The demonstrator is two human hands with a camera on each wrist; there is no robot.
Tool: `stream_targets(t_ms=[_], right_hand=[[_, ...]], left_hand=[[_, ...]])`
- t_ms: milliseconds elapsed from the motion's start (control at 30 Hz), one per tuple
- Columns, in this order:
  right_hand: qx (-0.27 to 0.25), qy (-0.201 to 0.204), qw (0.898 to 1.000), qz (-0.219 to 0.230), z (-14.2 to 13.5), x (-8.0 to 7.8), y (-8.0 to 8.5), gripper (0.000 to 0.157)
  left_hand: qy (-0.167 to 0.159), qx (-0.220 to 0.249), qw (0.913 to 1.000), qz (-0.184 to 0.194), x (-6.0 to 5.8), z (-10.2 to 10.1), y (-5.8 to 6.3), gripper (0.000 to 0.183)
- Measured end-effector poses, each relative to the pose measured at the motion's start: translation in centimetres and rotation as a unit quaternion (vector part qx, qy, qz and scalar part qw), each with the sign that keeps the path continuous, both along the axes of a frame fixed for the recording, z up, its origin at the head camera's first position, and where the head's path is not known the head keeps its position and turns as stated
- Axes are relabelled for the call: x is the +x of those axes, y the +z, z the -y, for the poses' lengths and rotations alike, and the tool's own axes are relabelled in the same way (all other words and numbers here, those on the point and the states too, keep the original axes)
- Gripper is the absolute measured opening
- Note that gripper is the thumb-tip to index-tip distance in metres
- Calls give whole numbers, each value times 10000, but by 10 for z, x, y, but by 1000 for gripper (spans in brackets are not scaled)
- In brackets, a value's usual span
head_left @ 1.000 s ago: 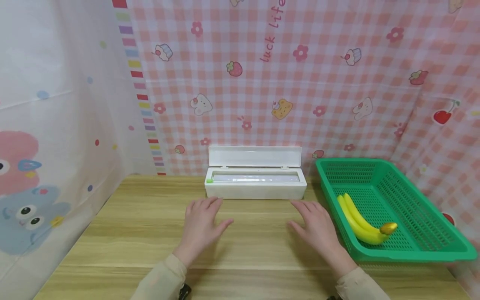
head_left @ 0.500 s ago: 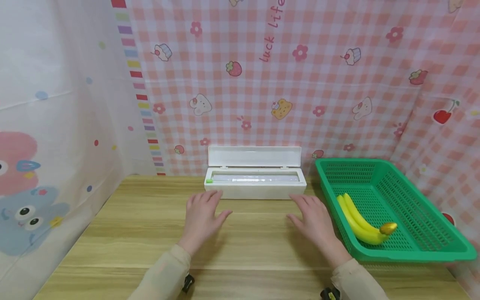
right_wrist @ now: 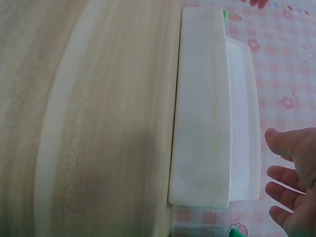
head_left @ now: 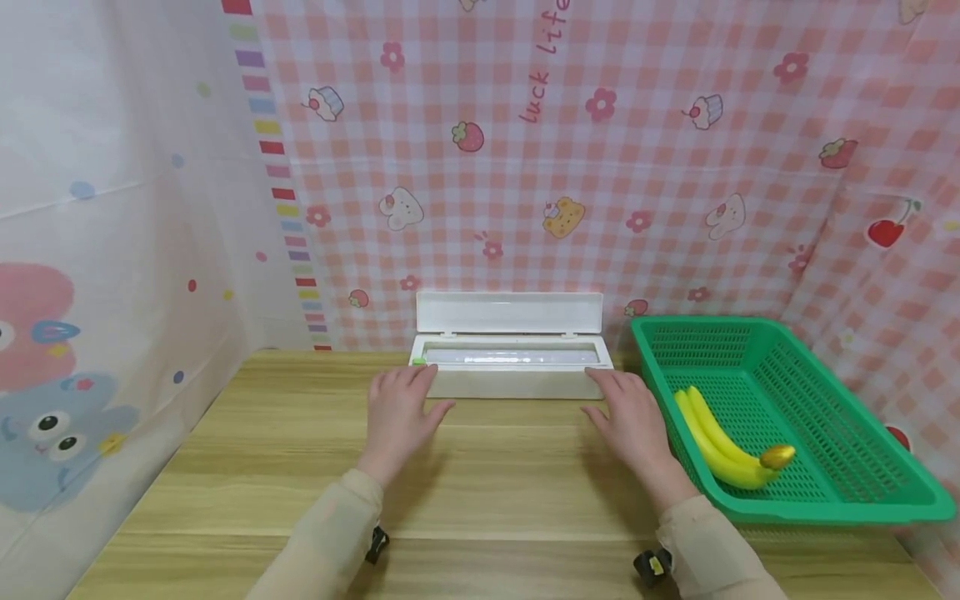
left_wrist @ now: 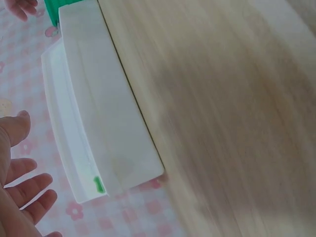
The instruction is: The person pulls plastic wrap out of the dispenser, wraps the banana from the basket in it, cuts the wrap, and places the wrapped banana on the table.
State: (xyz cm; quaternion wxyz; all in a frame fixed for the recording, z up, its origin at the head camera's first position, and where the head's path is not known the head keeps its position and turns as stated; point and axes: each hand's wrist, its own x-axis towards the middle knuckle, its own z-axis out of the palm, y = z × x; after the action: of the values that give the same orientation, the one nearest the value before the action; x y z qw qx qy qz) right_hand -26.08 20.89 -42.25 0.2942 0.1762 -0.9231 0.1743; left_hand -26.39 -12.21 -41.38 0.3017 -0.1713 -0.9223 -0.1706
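A long white plastic wrap dispenser stands at the back of the table, its lid raised. A clear roll shows inside, and a green slider sits at the left end. My left hand hovers in front of the dispenser's left end, thumb spread from loosely bent fingers. At the right end, my right hand is held the same way. In both wrist views a gap shows between the hand and the dispenser. Neither hand holds anything.
To the right stands a green plastic basket with yellow bananas in it. Pink checked cloth hangs right behind the dispenser. A white printed cloth borders the wooden table on the left.
Both hands have moved forward, away from the body, to the dispenser's two ends. The dispenser, basket and bananas have stayed in place.
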Motion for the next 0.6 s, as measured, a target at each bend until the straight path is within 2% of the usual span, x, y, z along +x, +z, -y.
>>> stream_targets(t_ms=[233, 500, 600], right_hand=[[-28, -39, 9999, -133, 0, -9, 0, 52], [-133, -275, 9994, 172, 1, -21, 0, 52], [-167, -329, 9991, 217, 2, -27, 2, 51]], left_hand=[[44, 52, 10000, -1, -7, 1, 0, 56], [235, 90, 9993, 269, -19, 2, -4, 56], [231, 96, 9994, 256, -24, 3, -4, 55]])
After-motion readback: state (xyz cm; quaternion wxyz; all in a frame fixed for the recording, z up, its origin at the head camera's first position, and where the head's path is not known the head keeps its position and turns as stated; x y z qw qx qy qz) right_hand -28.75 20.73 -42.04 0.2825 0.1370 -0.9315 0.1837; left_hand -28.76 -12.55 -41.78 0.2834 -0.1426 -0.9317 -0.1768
